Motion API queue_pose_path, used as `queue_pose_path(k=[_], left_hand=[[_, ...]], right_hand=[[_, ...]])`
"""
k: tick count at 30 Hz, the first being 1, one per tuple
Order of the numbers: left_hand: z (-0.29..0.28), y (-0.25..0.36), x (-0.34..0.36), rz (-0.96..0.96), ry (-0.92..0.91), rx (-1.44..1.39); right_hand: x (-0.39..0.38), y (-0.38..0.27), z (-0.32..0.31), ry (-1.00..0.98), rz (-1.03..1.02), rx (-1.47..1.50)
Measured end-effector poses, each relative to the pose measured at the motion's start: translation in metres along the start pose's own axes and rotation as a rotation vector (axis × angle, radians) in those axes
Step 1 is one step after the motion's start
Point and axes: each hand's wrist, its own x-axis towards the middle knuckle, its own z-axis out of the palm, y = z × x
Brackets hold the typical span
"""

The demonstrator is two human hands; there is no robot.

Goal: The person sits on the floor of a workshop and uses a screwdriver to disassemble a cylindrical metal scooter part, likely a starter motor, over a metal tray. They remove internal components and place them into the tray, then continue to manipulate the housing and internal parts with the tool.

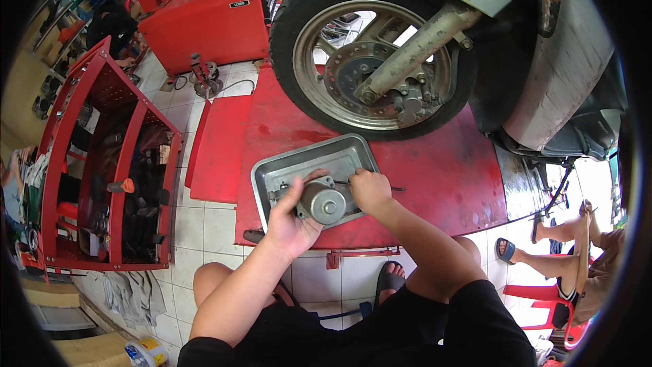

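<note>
My left hand is wrapped around a silver, round-ended metal motor housing, with its flat round end facing up. It is held over a shallow grey metal tray on the red platform. My right hand is closed on a thin dark rod-shaped tool. One end of the rod sticks out to the right past the fist, and the other points toward the housing's far side. The fingers hide whether it touches the housing. Small metal parts lie in the tray, left of the housing.
A scooter's front wheel stands on the red platform just beyond the tray. A dark-handled tool lies at the platform's near edge. Left is a red tool cart; behind is a red machine. Another person sits at the right.
</note>
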Motion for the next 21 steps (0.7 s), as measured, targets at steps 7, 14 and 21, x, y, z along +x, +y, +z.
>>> queue_pose_path(k=[7, 14, 21], left_hand=[[0.015, -0.006, -0.01, -0.06, -0.115, 0.398], [0.023, -0.015, -0.017, -0.217, -0.146, 0.596], [0.016, -0.02, -0.015, -0.345, -0.164, 0.63]], right_hand=[[-0.011, 0.004, -0.013, 0.005, 0.002, 0.031], [-0.013, 0.002, -0.008, -0.059, -0.036, -0.068], [-0.008, -0.003, -0.005, -0.09, -0.037, 0.011]])
